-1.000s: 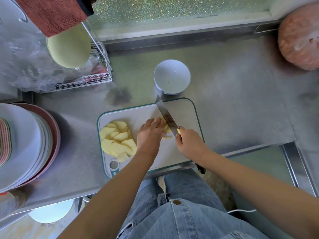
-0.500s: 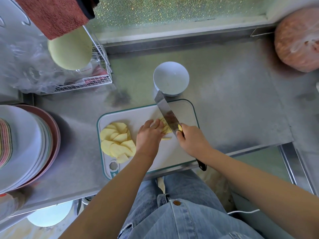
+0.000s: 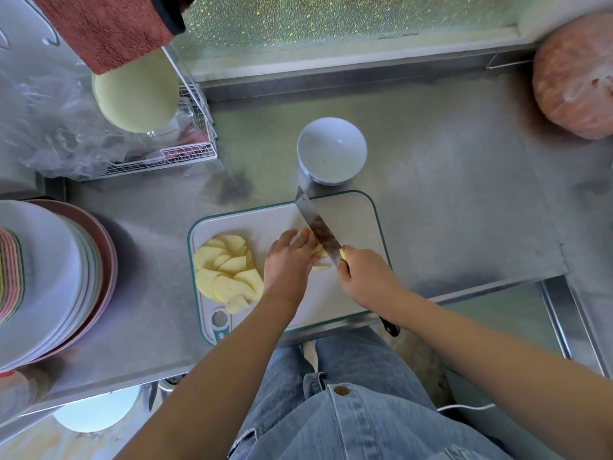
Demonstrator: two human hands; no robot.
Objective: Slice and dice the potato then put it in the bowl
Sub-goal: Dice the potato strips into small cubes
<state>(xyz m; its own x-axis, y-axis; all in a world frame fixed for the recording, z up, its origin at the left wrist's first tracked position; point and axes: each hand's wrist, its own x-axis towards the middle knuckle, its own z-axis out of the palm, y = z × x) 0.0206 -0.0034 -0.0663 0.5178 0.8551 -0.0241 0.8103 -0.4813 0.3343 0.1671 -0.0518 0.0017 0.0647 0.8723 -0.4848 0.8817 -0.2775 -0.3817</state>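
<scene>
Potato piece (image 3: pixel 321 255), pale yellow, lies near the middle of the cutting board (image 3: pixel 351 220). It is mostly covered by the left hand (image 3: pixel 288 263), whose curled fingers hold it down. The knife (image 3: pixel 316 227) stands with its blade against the right side of the piece, just beside the left fingertips, and its tip points away toward the bowl. The right hand (image 3: pixel 368 277) is wrapped around the knife handle, and the black handle end protrudes past the near board edge. Potato slices (image 3: pixel 229 270) lie in an overlapping heap on the left part of the board, apart from both hands. The white bowl (image 3: pixel 351 141) stands upright on the bench (image 3: pixel 447 210), just beyond the far edge of the board. A stack of plates (image 3: pixel 49 277) sits at the left end of the bench. A wire rack (image 3: pixel 166 162) stands at the far left, with a red towel (image 3: pixel 106 28) above it. A round pinkish object (image 3: pixel 574 74) rests at the far right.
</scene>
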